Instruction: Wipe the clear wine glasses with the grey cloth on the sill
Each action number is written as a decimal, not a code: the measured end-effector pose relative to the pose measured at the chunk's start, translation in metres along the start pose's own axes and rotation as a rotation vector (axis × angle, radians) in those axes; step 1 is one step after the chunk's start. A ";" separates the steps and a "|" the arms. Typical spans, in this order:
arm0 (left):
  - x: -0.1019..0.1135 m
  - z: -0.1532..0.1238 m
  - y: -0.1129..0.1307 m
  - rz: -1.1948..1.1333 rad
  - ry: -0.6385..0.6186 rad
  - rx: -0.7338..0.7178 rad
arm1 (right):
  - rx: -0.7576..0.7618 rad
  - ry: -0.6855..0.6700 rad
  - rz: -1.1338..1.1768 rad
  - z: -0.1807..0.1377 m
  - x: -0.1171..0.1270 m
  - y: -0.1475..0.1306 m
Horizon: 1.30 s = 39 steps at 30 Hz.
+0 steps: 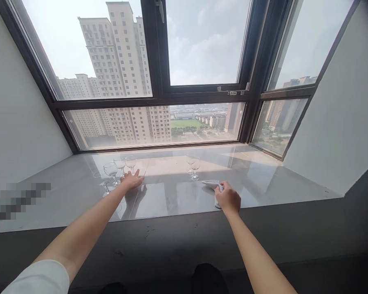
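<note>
My left hand [132,180] is low over the grey sill, fingers apart, beside a group of clear stemmed glasses. Closest behind it stands one glass [130,162], with a second glass [119,164] and a third glass [110,168] to its left. Whether my fingertips touch a glass foot, I cannot tell. My right hand [229,198] is closed on a pale cloth [212,183], which spreads out to the left and hangs below the fingers. Left of the cloth is another stemmed glass [195,164], with one more glass [189,159] partly behind it.
The glossy tiled sill [165,196] ends at a front edge above a dark wall. Dark window frames [199,97] rise behind it, with tall buildings outside. White walls [334,118] close in both sides. A pixelated patch hides part of the left end.
</note>
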<state>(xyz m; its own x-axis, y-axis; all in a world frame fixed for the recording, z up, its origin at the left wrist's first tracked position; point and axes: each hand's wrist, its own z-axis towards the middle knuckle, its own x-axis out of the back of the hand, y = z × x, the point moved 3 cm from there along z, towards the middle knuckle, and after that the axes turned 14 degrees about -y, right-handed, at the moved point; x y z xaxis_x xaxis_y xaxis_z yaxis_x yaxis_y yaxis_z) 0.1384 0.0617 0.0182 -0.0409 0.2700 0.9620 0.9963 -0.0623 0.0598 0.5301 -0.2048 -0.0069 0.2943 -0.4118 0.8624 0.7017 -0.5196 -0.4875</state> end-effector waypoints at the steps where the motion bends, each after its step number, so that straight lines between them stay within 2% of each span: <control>1: 0.001 -0.005 0.003 0.005 0.000 0.006 | -0.003 -0.005 0.001 0.000 0.000 0.000; 5: 0.001 -0.034 0.026 0.058 0.046 0.024 | -0.007 -0.003 0.004 0.000 0.000 0.000; 8: -0.006 -0.059 0.058 0.106 0.126 -0.061 | -0.010 0.001 0.004 0.000 0.000 0.001; 10: -0.015 -0.073 0.085 0.121 0.125 -0.178 | 0.001 -0.001 0.003 -0.001 0.000 0.000; 14: -0.037 -0.093 0.144 0.176 -0.031 -0.537 | -0.004 -0.011 0.002 -0.002 0.002 -0.002; 17: -0.045 -0.098 0.184 0.182 -0.082 -0.686 | -0.020 -0.015 0.001 -0.002 0.004 -0.002; 24: -0.048 -0.087 0.250 0.157 -0.118 -0.782 | -0.014 -0.011 -0.007 -0.001 0.003 -0.002; 28: -0.049 -0.080 0.269 0.131 -0.120 -0.754 | -0.009 -0.016 -0.022 -0.001 0.004 -0.003; 32: -0.051 -0.077 0.274 0.107 -0.130 -0.715 | -0.012 -0.029 -0.026 -0.002 0.006 -0.004; 36: -0.054 -0.078 0.267 0.094 -0.110 -0.704 | -0.020 -0.025 -0.031 -0.003 0.006 -0.005; 39: -0.054 -0.080 0.251 0.066 -0.108 -0.677 | -0.003 -0.007 -0.021 -0.003 0.005 -0.004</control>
<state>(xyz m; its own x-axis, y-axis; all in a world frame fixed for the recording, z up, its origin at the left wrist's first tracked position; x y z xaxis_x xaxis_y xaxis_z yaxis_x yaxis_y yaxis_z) 0.3841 -0.0456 0.0030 0.0609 0.3372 0.9395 0.7279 -0.6590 0.1894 0.5272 -0.2071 -0.0009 0.2840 -0.3957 0.8734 0.7058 -0.5303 -0.4698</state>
